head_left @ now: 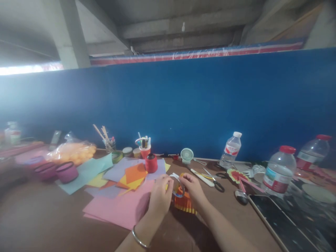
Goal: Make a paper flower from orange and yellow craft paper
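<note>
A roll of clear tape (179, 193) is held upright between my two hands, over the table. My left hand (162, 191), with a silver bangle on its wrist, is closed on the roll's left side. The fingertips of my right hand (193, 187) pinch at its upper right edge; exactly what they grip there is partly hidden. Just below and behind the roll is a pleated orange paper piece (186, 204) with a yellow striped edge, partly covered by the tape and my right hand. Pink paper sheets (118, 210) lie beside my left hand.
Coloured papers (135, 173) and a red thread cone (151, 163) lie left. Scissors (218, 185), a white-handled cutter (202, 177) and a small fan (187, 155) are behind my right hand. Bottles (279, 171) and a phone (280, 220) are right. A blue panel (170, 105) stands behind.
</note>
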### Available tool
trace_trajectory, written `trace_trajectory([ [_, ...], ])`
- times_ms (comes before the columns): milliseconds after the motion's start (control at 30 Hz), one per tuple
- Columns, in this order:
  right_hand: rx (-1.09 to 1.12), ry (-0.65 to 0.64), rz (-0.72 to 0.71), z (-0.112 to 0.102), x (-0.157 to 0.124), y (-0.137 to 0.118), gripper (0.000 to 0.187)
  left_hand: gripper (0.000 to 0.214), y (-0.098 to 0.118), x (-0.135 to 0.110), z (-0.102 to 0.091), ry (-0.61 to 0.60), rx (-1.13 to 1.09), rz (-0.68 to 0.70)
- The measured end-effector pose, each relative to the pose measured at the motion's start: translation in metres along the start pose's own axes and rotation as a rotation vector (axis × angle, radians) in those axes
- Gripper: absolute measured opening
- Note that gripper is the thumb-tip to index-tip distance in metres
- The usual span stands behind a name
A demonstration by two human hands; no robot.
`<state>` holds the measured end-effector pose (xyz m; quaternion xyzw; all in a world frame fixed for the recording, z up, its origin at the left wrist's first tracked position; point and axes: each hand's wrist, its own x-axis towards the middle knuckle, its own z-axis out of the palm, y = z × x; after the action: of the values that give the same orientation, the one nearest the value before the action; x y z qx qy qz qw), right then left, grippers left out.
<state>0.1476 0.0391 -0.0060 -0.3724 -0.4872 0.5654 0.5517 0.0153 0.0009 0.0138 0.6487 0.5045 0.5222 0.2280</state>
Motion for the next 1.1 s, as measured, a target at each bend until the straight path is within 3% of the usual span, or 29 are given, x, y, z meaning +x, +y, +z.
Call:
trace_trajectory([
  [100,0.057,-0.088,0.06,-0.003,-0.001,-0.002,0.018,0.02,-0.009,0.009,-0.006,0.037,-0.054,-0.054],
  [300,0.119,-0.179,0.133,-0.001,-0.005,-0.002,0.012,0.03,-0.028,0.012,0.002,-0.06,-0.216,-0.178],
  [567,0.239,-0.115,0.1,0.003,-0.005,0.001,0.019,0.039,-0.025,0.005,0.012,0.065,-0.393,-0.313],
  [800,0.214,-0.022,0.055,-0.001,0.001,0.011,0.026,0.037,-0.011,0.004,0.011,-0.022,-0.513,-0.323],
  [1100,-0.029,-0.116,0.006,0.002,0.0,0.007,0.023,0.015,-0.009,0.006,0.011,-0.133,-0.485,-0.249],
])
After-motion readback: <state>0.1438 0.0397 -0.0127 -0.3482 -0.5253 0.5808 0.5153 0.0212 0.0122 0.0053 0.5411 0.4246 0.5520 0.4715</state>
